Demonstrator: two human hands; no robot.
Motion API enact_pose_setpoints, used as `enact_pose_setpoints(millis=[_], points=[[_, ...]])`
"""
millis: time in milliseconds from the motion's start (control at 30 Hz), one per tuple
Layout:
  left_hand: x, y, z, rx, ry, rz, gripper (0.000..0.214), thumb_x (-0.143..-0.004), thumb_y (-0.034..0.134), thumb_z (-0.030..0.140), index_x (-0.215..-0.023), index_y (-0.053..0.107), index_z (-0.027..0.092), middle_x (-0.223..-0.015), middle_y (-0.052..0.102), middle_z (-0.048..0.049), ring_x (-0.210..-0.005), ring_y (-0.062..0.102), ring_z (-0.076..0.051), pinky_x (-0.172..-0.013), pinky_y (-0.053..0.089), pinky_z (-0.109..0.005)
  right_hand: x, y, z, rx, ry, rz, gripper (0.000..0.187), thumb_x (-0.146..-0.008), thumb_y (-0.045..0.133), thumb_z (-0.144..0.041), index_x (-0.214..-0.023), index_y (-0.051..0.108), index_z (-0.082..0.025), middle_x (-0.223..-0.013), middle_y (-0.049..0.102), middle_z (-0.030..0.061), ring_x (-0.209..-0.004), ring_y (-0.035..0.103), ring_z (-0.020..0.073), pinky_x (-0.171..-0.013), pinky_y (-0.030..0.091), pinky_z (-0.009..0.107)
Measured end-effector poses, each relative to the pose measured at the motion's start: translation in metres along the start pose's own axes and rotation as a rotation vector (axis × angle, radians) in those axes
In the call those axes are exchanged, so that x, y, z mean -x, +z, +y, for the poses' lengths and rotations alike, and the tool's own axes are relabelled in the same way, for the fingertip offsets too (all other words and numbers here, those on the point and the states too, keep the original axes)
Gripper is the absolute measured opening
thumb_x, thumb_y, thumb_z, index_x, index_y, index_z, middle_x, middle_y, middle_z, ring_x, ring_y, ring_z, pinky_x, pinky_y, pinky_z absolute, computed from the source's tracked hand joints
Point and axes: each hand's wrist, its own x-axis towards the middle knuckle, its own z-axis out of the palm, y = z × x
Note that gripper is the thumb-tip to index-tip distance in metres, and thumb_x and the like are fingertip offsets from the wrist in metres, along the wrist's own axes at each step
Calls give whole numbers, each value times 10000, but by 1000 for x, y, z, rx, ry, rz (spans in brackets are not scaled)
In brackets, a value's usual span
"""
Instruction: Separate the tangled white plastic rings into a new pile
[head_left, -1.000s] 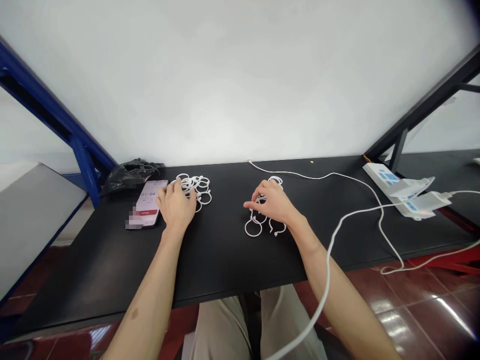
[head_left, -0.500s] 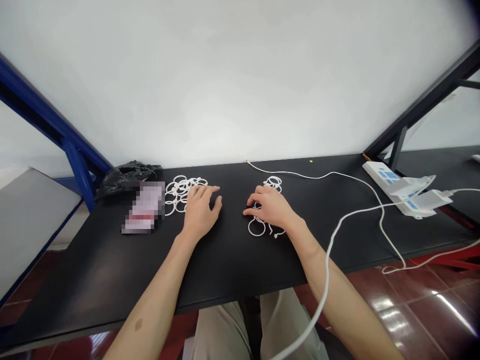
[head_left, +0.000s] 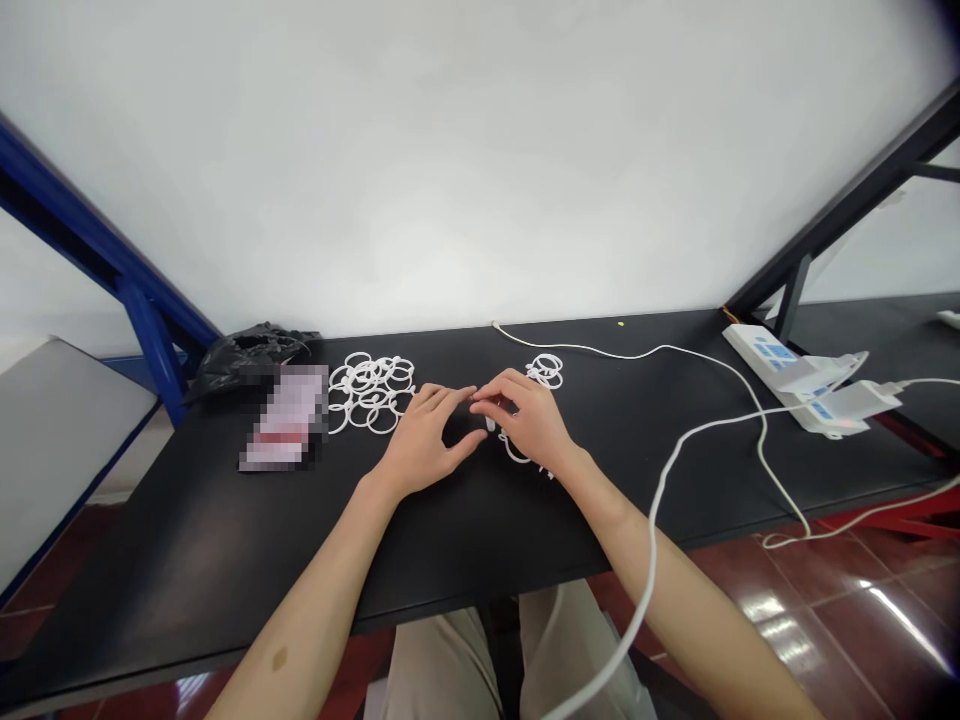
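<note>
My left hand (head_left: 429,440) is open over the black table, thumb and forefinger apart, its fingertips close to those of my right hand. My right hand (head_left: 527,418) is closed in a pinch on a white plastic ring (head_left: 491,420), of which only a small part shows below the thumb. Partly under the right hand lie more white rings (head_left: 516,455), with loose ends beside them. Just behind it is a small cluster of white rings (head_left: 547,370). To the left of my left hand lies a larger pile of white rings (head_left: 371,385).
A blurred-out phone-like slab (head_left: 285,420) and a crumpled black plastic bag (head_left: 251,355) lie on the left of the black table (head_left: 465,540). A white power strip (head_left: 772,350) with plugs stands right. A white cable (head_left: 660,500) hangs across the front, near my right forearm.
My left hand has moved right, away from the ring pile, up to my right hand. My right hand has shifted slightly left and closed to a pinch, with a white ring in it.
</note>
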Motion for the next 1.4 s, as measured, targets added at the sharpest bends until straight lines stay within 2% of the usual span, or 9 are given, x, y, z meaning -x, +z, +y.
enact_pose_setpoints(millis=[133, 300, 467, 733, 867, 1000, 1100, 1200, 1400], points=[[0, 1, 2, 27, -4, -54, 384, -898, 617, 401, -1228, 596, 206, -1115, 674, -82, -1081, 536, -269, -950, 483, -449, 1, 9, -8, -151, 23, 107, 183, -908, 659, -402, -868, 698, -228, -876, 662, 19, -717, 609, 138, -689, 524, 293], [-1, 2, 3, 39, -33, -49, 307, -899, 611, 361, -1161, 613, 199, -1036, 682, -68, -1004, 546, -251, -890, 494, -424, 2, 16, -7, -243, 87, 121, 159, -896, 673, -388, -883, 702, -232, -888, 659, 24, -779, 637, 153, -725, 556, 299], [-2, 1, 2, 36, -33, 12, 302, -897, 583, 305, -1185, 595, 214, -1037, 657, -64, -981, 542, -248, -876, 493, -412, 1, 17, -6, -136, 65, 92, 170, -913, 648, -396, -925, 707, -236, -910, 673, 27, -768, 628, 151, -743, 536, 301], [-2, 1, 4, 16, -21, 9, 305, -911, 573, 346, -1184, 589, 211, -989, 619, -64, -966, 531, -251, -872, 484, -407, 2, 18, -4, -73, 48, 95, 208, -977, 541, -313, -814, 637, -225, -822, 685, 14, -756, 622, 152, -728, 492, 283], [-1, 3, 3, 0, -47, 19, 324, -920, 545, 349, -1216, 580, 222, -998, 605, -61, -977, 538, -248, -910, 476, -414, 3, 18, -1, -50, 112, 88, 194, -957, 571, -392, -922, 679, -235, -848, 713, 14, -743, 630, 160, -726, 497, 287], [5, 2, -3, -86, -86, 130, 405, -924, 527, 337, -1310, 548, 216, -1082, 567, -83, -1055, 519, -250, -989, 449, -419, 2, 9, 8, 95, 102, 132, 262, -999, 482, -392, -1048, 676, -222, -970, 724, 49, -840, 644, 183, -795, 490, 308], [15, -5, -11, -227, -176, 273, 431, -915, 532, 338, -1319, 566, 190, -1087, 554, -104, -1071, 501, -266, -1009, 437, -422, 2, 0, 21, 291, 138, 157, 320, -1027, 400, -347, -964, 683, -211, -959, 714, 75, -938, 619, 222, -854, 458, 342], [29, -13, -20, -418, -346, 381, 468, -907, 533, 376, -1319, 580, 158, -1116, 564, -140, -1091, 497, -311, -1005, 426, -447, 4, -6, 32, 399, 168, 130, 329, -1015, 431, -375, -904, 690, -206, -912, 702, 77, -924, 587, 236, -881, 437, 369], [57, -20, -25, -633, -606, 379, 544, -916, 466, 404, -1349, 549, 85, -1222, 589, -217, -1156, 472, -406, -959, 403, -542, 9, -3, 35, 487, 162, 39, 326, -902, 611, -508, -982, 706, -206, -998, 663, 95, -987, 548, 269, -919, 428, 418]])
